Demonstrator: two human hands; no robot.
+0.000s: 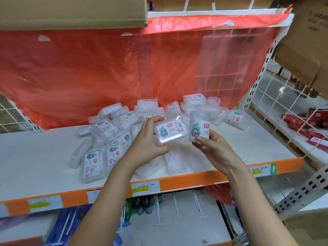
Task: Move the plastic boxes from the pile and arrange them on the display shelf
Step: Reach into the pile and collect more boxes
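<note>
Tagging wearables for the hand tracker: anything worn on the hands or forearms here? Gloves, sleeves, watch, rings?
Nothing visible. The left hand and right hand are bare, no gloves. Both forearms are bare to the frame's bottom edge: no sleeves, watch or bands. No rings show on the visible fingers.

White shelf (35,157) under box pile (110,132)

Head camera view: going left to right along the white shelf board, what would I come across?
Bare shelf → boxes lying flat near the front edge → left hand gripping a labelled box → right hand holding another box upright → a lone box → red packs behind the wire grid.
</note>
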